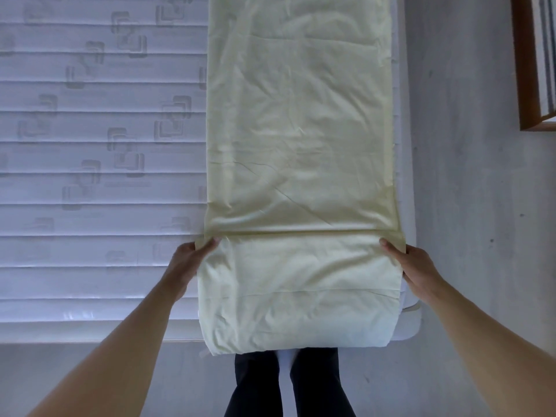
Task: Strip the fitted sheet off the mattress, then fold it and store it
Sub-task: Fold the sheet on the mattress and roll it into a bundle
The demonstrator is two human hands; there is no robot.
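The left hand (188,260) pinches the left edge of the fitted sheet (301,130), thumb on top of the cloth. The right hand (413,266) grips the sheet's opposite edge the same way, level with the left. Between them runs a crosswise fold; the sheet's near end is doubled over toward the person and hangs past the mattress (90,145) foot. The pale yellow sheet lies as a long strip along the mattress's right side. Beyond that side is grey floor (466,176).

Head view, steeply downward, close over mattress (99,145) edge, seemingly standing
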